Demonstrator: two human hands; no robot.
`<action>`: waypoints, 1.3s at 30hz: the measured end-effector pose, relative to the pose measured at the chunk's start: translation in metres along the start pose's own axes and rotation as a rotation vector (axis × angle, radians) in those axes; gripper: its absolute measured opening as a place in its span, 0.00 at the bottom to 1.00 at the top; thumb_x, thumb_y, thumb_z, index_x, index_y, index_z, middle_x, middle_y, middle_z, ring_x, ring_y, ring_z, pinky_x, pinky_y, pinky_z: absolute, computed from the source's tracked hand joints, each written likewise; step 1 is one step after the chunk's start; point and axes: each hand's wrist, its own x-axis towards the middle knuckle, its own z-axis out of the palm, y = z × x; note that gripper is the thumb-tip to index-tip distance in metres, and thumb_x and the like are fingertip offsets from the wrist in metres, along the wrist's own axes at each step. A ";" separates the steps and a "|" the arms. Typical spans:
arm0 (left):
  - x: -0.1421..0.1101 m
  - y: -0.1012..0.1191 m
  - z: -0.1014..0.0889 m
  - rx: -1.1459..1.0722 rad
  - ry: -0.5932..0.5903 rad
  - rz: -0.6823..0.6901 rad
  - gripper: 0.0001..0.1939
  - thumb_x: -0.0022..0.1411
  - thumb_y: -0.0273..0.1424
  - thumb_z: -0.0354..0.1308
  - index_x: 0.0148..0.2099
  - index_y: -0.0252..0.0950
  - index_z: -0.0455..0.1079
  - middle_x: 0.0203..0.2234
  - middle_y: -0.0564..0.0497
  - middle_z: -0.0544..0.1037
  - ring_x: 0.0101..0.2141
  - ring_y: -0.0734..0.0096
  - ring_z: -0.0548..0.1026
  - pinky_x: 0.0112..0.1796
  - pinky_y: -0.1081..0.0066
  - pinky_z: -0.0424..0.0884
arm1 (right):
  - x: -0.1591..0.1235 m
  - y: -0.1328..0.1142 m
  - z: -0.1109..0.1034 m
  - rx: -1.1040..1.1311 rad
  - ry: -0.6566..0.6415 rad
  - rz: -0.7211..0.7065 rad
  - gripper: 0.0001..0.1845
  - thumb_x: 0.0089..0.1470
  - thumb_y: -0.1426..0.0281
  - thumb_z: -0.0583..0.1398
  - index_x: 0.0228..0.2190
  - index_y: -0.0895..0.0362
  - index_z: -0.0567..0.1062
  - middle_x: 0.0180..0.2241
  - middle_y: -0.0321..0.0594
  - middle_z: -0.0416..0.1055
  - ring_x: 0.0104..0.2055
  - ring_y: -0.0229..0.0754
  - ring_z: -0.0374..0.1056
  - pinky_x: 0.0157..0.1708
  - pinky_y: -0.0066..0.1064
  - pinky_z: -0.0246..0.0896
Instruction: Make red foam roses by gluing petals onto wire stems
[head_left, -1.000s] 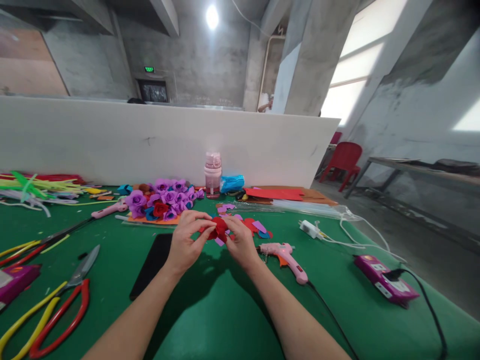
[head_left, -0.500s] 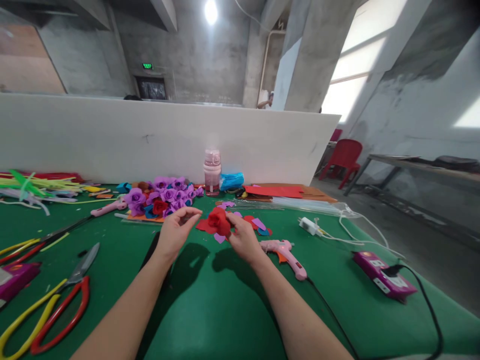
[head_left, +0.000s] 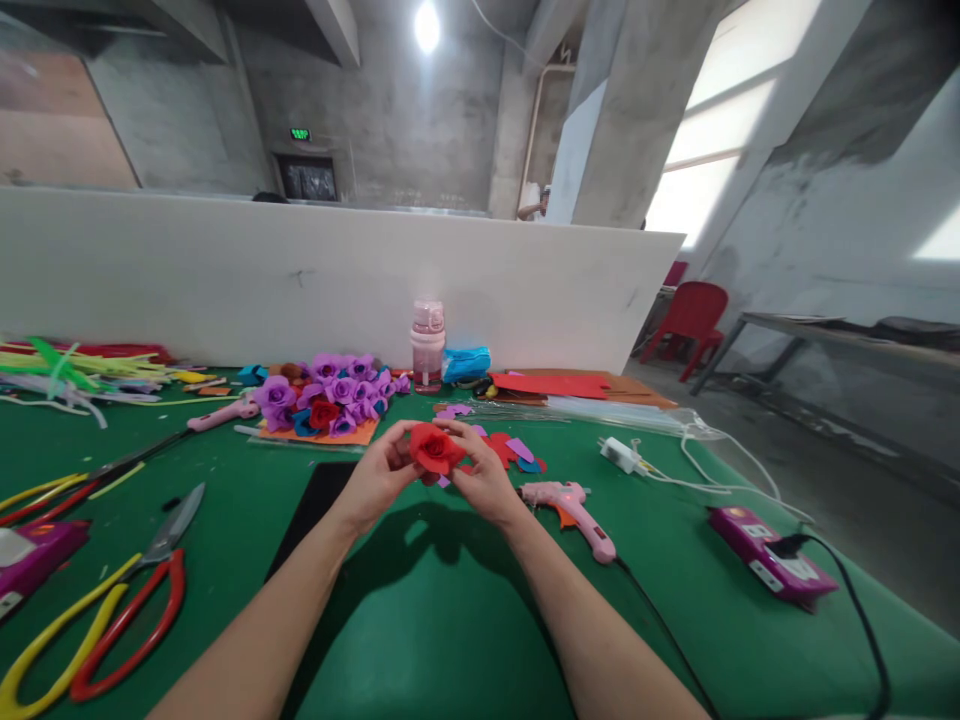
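A red foam rose (head_left: pixel 436 449) is held up over the green table (head_left: pixel 420 620), between both hands. My left hand (head_left: pixel 379 477) pinches its left side with curled fingers. My right hand (head_left: pixel 484 480) grips its right side and underside. Behind the rose lie loose red, purple and blue foam petals (head_left: pixel 514 450). A pile of finished purple, blue and red foam roses (head_left: pixel 326 393) sits on an orange sheet further back left. A pink glue gun (head_left: pixel 574 503) lies just right of my right hand.
A black phone (head_left: pixel 309 505) lies left of my arms. Scissors with red and yellow handles (head_left: pixel 120 620) lie at the near left. Pink bottle (head_left: pixel 427 345) stands by the white partition (head_left: pixel 300 270). A purple power strip (head_left: pixel 772 568) with cables is at the right.
My left hand, which had let go of the rose half a second ago, has come back onto it. Both hands have raised the rose and turned its face toward me.
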 end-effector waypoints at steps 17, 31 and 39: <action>0.007 0.002 -0.027 0.451 -0.042 0.135 0.13 0.50 0.33 0.63 0.40 0.36 0.72 0.29 0.51 0.77 0.27 0.71 0.72 0.29 0.74 0.68 | 0.006 -0.028 -0.024 -0.295 0.138 -0.116 0.05 0.53 0.72 0.61 0.31 0.51 0.77 0.31 0.39 0.74 0.38 0.44 0.66 0.41 0.38 0.62; 0.009 0.003 -0.028 0.487 0.017 0.196 0.08 0.49 0.33 0.62 0.34 0.37 0.77 0.30 0.50 0.80 0.31 0.68 0.76 0.34 0.72 0.71 | 0.007 -0.033 -0.024 -0.280 0.188 -0.083 0.05 0.53 0.73 0.60 0.30 0.53 0.77 0.30 0.39 0.74 0.38 0.43 0.67 0.40 0.36 0.62; 0.010 -0.005 -0.034 0.607 0.027 0.290 0.11 0.51 0.32 0.61 0.38 0.36 0.78 0.33 0.48 0.82 0.33 0.67 0.78 0.37 0.73 0.71 | 0.004 -0.037 -0.019 -0.258 0.099 -0.102 0.04 0.52 0.72 0.61 0.31 0.53 0.77 0.32 0.39 0.74 0.39 0.43 0.66 0.42 0.37 0.60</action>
